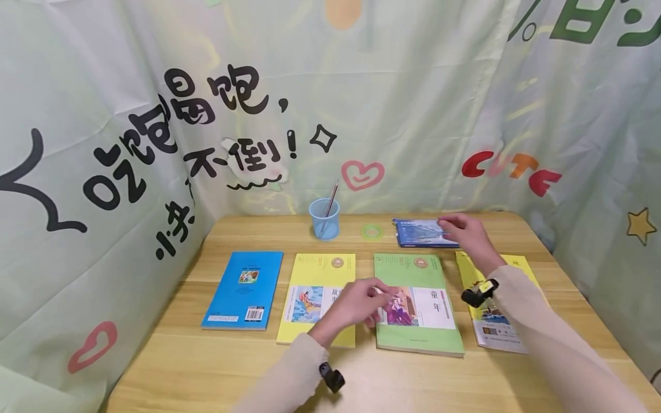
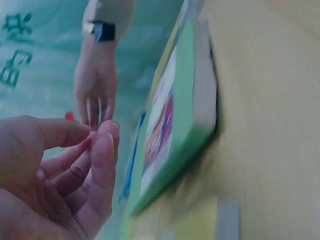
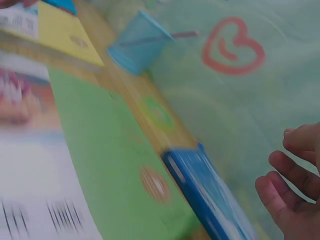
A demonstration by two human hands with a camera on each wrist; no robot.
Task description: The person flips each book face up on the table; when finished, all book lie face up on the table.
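My left hand (image 1: pixel 361 301) hovers over the left edge of a green book (image 1: pixel 420 341), its fingers loosely bent and the thumb close to the fingertips. Nothing shows between those fingers in the left wrist view. Farther back, my right hand (image 1: pixel 467 235) is raised over the right end of a flat blue case (image 1: pixel 420 232) with a landscape picture on top. A gap separates the bent fingers of this hand from the blue case (image 3: pixel 205 192) in the right wrist view. Under the right forearm lies a yellow book (image 1: pixel 498 330), partly covered by the sleeve.
Left of the green book lie another yellow book (image 1: pixel 315 269) and a blue book (image 1: pixel 242 304). Along the back edge stand a light-blue cup (image 1: pixel 324 226) holding a pencil (image 1: pixel 333 198), and a small green ring (image 1: pixel 372 232). Printed cloth (image 1: pixel 413 103) hangs behind the wooden table (image 1: pixel 170 355).
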